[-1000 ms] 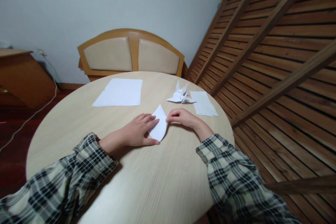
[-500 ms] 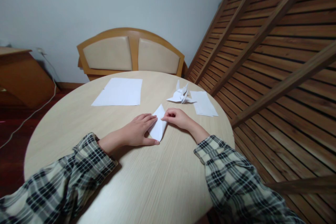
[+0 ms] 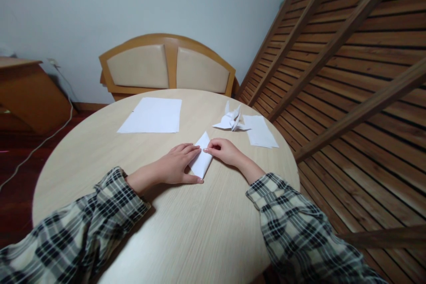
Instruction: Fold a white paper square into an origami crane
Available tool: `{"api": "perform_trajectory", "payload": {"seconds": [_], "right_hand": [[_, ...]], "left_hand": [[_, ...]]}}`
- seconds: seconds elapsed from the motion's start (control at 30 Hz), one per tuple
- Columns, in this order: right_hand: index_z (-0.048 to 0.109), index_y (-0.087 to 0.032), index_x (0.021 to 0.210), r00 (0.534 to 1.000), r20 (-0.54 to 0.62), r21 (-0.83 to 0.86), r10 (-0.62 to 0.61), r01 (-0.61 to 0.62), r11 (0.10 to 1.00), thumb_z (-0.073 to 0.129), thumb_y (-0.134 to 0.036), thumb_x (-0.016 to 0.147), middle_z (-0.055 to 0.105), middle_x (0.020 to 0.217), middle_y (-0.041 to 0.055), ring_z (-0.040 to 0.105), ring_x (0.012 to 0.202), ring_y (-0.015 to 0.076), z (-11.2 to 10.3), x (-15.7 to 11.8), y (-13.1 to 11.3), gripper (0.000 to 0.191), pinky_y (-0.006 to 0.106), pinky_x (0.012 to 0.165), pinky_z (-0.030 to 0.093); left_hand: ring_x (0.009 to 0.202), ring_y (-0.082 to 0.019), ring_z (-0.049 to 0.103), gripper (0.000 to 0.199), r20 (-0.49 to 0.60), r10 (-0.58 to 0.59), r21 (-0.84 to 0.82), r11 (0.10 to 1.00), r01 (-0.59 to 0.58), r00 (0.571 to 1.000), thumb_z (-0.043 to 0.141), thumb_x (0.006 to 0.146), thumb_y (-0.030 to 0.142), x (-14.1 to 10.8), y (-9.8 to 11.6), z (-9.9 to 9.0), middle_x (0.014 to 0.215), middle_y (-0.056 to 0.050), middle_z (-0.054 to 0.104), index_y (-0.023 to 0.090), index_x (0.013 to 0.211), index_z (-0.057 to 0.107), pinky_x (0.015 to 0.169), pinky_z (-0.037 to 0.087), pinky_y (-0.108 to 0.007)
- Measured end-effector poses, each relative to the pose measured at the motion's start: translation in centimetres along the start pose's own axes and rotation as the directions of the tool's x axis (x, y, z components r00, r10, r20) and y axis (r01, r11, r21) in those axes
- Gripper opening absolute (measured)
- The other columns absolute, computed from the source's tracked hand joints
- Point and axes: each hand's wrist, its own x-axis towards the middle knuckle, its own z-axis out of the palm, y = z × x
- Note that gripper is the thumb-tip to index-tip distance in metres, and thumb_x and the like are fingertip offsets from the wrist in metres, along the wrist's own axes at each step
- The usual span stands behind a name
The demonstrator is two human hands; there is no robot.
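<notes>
A white sheet of folded paper (image 3: pixel 202 163), narrow and diamond-shaped, lies on the round table between my hands. My left hand (image 3: pixel 176 163) rests flat over its left side, fingers stretched out and the thumb at the near tip. From the right, my right hand (image 3: pixel 224 151) pinches the paper's right flap between thumb and forefinger, the other fingers curled. The flap is turned inward toward the middle. Beyond my right hand stands a folded white paper crane (image 3: pixel 230 120) with pointed wings.
The round table (image 3: pixel 199 230) has a pale wood-grain top. White sheets of paper (image 3: pixel 151 115) lie at the far left, and smaller paper pieces (image 3: pixel 260 131) near the right edge. A padded headboard (image 3: pixel 140 67) stands behind; a slatted wooden panel (image 3: pixel 349 75) leans at right.
The right flap has been drawn slightly further left across the folded paper by my right hand. My left hand stays in place on the paper. The view has shifted a little.
</notes>
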Motion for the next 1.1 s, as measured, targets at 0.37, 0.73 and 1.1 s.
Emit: {"api": "perform_trajectory", "payload": {"seconds": [0.37, 0.73, 1.1], "right_hand": [[0.062, -0.018, 0.07, 0.998, -0.022, -0.117, -0.058, 0.055, 0.992, 0.068, -0.028, 0.086, 0.058, 0.074, -0.0001, 0.049, 0.068, 0.0136, 0.2, 0.2, -0.1, 0.02, 0.029, 0.067, 0.037], [0.062, -0.018, 0.071, 0.998, -0.014, -0.161, -0.063, 0.06, 0.985, 0.069, -0.023, 0.086, 0.057, 0.077, 0.0002, 0.05, 0.07, 0.014, 0.2, 0.1, -0.5, 0.017, 0.029, 0.069, 0.039], [0.062, -0.019, 0.071, 0.997, -0.016, -0.219, -0.073, 0.068, 0.973, 0.069, -0.021, 0.086, 0.058, 0.077, 0.0008, 0.051, 0.073, 0.0146, 0.4, 0.2, -0.3, 0.017, 0.03, 0.07, 0.039]], "left_hand": [[0.147, -0.039, 0.034, 0.099, 0.027, -0.021, 0.016, 1.0, 0.021, 0.999, 0.063, 0.08, 0.076, 0.0, 0.1, -0.1, 0.158, -0.021, 0.042, 0.011, 0.152, 0.041, 0.12, 0.029, -0.052], [0.142, -0.035, 0.04, 0.08, -0.028, -0.046, -0.035, 0.998, 0.045, 0.999, 0.043, 0.094, 0.073, 0.2, 0.5, -0.2, 0.152, -0.02, 0.049, 0.012, 0.147, 0.048, 0.118, 0.031, -0.05], [0.111, -0.035, 0.058, 0.065, -0.241, -0.133, 0.017, 0.99, 0.141, 0.961, 0.057, 0.087, 0.074, 1.5, 1.7, 1.3, 0.117, -0.014, 0.066, 0.017, 0.117, 0.065, 0.097, 0.046, -0.05]]}}
